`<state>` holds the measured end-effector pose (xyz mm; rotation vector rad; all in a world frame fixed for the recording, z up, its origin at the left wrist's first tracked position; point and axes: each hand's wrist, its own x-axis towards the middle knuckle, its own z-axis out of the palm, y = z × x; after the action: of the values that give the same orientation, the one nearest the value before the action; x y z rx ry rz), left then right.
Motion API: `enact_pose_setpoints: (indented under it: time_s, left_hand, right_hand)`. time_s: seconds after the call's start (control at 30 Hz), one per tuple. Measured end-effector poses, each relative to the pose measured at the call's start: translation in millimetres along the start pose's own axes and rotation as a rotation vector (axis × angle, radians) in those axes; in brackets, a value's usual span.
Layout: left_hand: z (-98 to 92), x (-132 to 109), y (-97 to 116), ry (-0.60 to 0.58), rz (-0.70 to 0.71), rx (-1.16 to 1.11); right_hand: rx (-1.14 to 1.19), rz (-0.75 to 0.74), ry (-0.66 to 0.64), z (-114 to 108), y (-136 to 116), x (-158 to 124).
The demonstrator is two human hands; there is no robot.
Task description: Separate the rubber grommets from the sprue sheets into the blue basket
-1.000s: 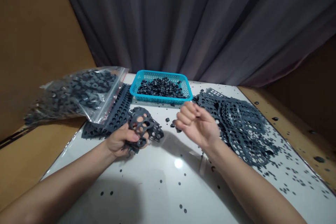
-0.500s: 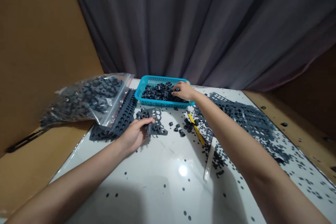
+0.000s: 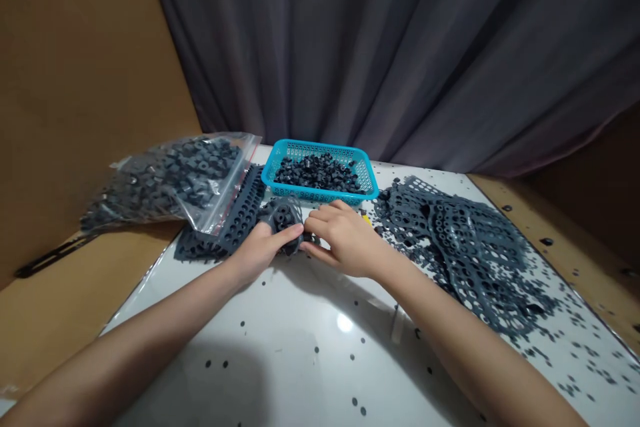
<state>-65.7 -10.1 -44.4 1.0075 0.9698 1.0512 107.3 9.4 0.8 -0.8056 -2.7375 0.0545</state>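
Note:
My left hand (image 3: 260, 250) is closed on a crumpled dark grey perforated rubber sheet (image 3: 284, 213) with round parts still set in it. Against the sheet's right end, my right hand (image 3: 343, 237) has thumb and fingers pinched together; whether they grip the sheet or a loose piece in it is hidden. Just beyond both hands stands a blue plastic basket (image 3: 373, 187) holding many small black rubber pieces (image 3: 320, 172).
A zip bag (image 3: 170, 173) full of dark pieces lies at left, partly over stacked perforated sheets (image 3: 245, 210). Punched-out sheets (image 3: 465, 240) and scattered bits cover the right side. A white-handled tool (image 3: 397, 323) lies partly under my right arm.
My right hand has come out of the basket, back toward me, to the sheet in my left hand. The left hand still holds the sheet.

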Motion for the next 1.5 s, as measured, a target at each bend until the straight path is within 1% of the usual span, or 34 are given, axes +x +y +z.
enact_pose_setpoints:
  time_s: [0.1,0.2,0.33,0.4,0.47,0.5,0.57,0.67,0.77,0.83,0.97,1.17,1.27,1.37,1.43,1.5]
  left_hand:
    - [-3.7,-0.6,5.9,-0.080,-0.035,0.141]
    - [-6.5,-1.2,10.9,-0.158,-0.082,0.207]
    - [-9.5,-1.3,9.2,-0.225,-0.079,0.224]
    - [-8.7,-1.6,6.5,-0.293,-0.082,0.139]
    - [-5.5,-2.5,4.1,-0.329,-0.096,-0.020]
    - [-3.3,-3.1,3.2,-0.324,-0.105,-0.100]
    - [0.7,-4.2,1.6,-0.275,-0.120,-0.228]
    - [3.1,-4.9,-0.9,-0.184,-0.129,-0.312]
    - [1.7,-5.0,-3.4,-0.145,-0.158,-0.345]
    - [0.9,-5.4,-4.3,-0.154,-0.172,-0.367]
    - [1.5,-5.5,-4.0,-0.178,-0.170,-0.403]
    - [3.0,-3.4,-2.9,-0.179,-0.161,-0.449]
    - [0.5,-4.2,1.4,-0.142,-0.166,-0.463]
    - [-3.7,-5.0,8.0,-0.105,-0.176,-0.425]
    - [-5.5,-4.6,11.0,-0.116,-0.175,-0.362]
    - [-5.8,-3.8,11.9,-0.121,-0.163,-0.297]
  right_hand:
    - [0.022,0.023,0.016,0.3,2.8,-2.4]
    - [0.198,0.023,-0.018,-1.3,5.4,-7.3]
    - [0.619,0.015,-0.123,-0.6,8.4,-11.6]
    - [0.851,0.052,-0.172,2.8,9.3,-12.1]
    - [1.077,0.115,-0.172,10.0,9.4,-11.7]
    - [1.189,0.149,-0.137,15.2,9.1,-11.0]
    - [1.413,0.216,-0.001,27.5,7.3,-8.9]
    - [1.687,0.307,0.212,43.8,1.8,-4.2]
    - [1.847,0.383,0.302,51.1,-3.8,-1.1]
    - [1.926,0.408,0.327,52.4,-5.9,-0.7]
    - [2.046,0.418,0.334,54.8,-7.2,-1.6]
    - [2.151,0.519,0.384,58.6,-10.2,-0.1]
    - [2.138,0.532,0.423,56.8,-9.0,1.5]
    - [2.099,0.508,0.485,53.1,-6.1,2.3]
    - [2.021,0.463,0.448,49.9,-2.7,2.0]
    - [1.872,0.394,0.401,45.3,5.4,0.8]
